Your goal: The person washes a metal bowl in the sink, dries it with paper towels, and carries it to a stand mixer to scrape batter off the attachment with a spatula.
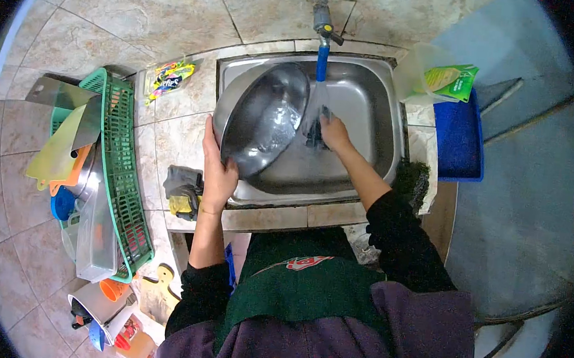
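Gripping 1 round, shiny metal bowl, tilted in 1 smooth steel sink.
Clasped at its left rim by the left hand, fingers outside; right of it, 1 dark item of unclear material, pinched in the right hand's fingers beneath 1 blue hose.

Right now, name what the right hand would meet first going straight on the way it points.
The right hand would likely meet the water below the blue hose first, then the rim of the shiny bowl; depth is unclear in this view.
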A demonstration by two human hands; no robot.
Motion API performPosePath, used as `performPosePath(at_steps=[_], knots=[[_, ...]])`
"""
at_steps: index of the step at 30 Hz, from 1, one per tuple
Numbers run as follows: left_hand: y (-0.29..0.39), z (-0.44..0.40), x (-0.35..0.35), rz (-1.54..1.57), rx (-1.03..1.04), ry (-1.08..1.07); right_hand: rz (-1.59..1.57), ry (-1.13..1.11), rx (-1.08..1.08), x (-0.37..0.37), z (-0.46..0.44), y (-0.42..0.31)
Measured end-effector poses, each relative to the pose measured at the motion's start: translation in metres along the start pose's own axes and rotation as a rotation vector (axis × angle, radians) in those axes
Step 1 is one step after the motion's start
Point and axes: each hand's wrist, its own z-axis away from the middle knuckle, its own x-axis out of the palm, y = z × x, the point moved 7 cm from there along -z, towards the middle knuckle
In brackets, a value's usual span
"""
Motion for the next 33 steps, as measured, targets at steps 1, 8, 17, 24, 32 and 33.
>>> performPosePath(at_steps=[1,8,17,24,32,33], knots=[[0.007,0.001,-0.005,-0.105,0.022,0.026,-0.074,-0.011,0.028,0.008,-0.001,-0.001],[0.037,0.004,-0.017,-0.278,0.133,0.101,-0.503,-0.209,0.493,0.023,0.039,-0.034],[0.048,0.016,-0.021,-0.378,0.279,0.138,0.655,-0.247,-0.194,0.076,0.069,0.013],[0.04,0.025,-0.029,-0.368,0.22,0.184,0.69,-0.562,-0.457,0.146,0.061,0.064],[0.037,0.03,-0.037,-0.354,0.267,0.267,0.014,-0.72,-0.026,0.123,0.061,0.077],[0.037,0.031,-0.036,-0.351,0.268,0.268,-0.047,-0.73,0.013,0.12,0.063,0.077]])
